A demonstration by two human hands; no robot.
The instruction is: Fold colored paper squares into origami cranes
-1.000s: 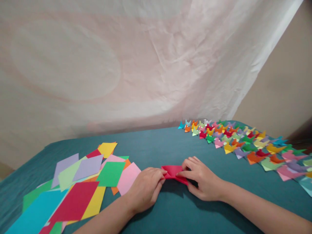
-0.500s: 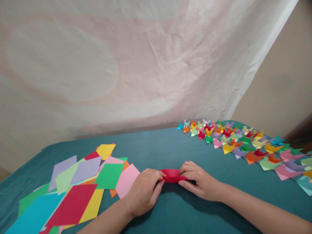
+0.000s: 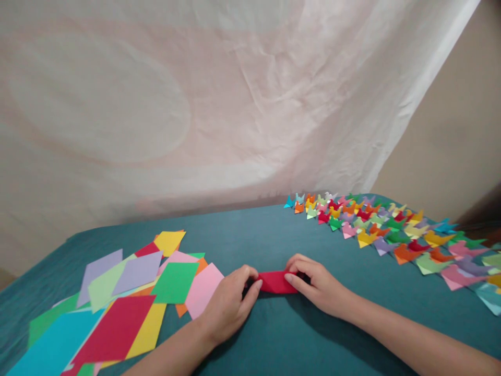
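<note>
Between my hands is a folded red paper (image 3: pixel 276 282), now a flat, narrow strip held just over the green-blue cloth. My left hand (image 3: pixel 231 302) pinches its left end between thumb and fingers. At the opposite end, my right hand (image 3: pixel 316 286) grips the strip, thumb on the near face and fingers behind. The paper's two ends are partly covered by my fingertips. Close beside my left hand lies a pink paper sheet (image 3: pixel 204 290) at the edge of the loose pile.
Loose coloured sheets, among them a red sheet (image 3: pixel 115 329) and a green sheet (image 3: pixel 176 282), overlap on the left. Rows of small folded paper birds (image 3: pixel 368 238) stand along the right. Behind the cloth-covered table (image 3: pixel 242 235) hangs a pale curtain (image 3: pixel 235 104).
The red paper was partly open, its back layer standing apart from the front; now it is pressed together into a flat strip. My right thumb has moved onto its front face.
</note>
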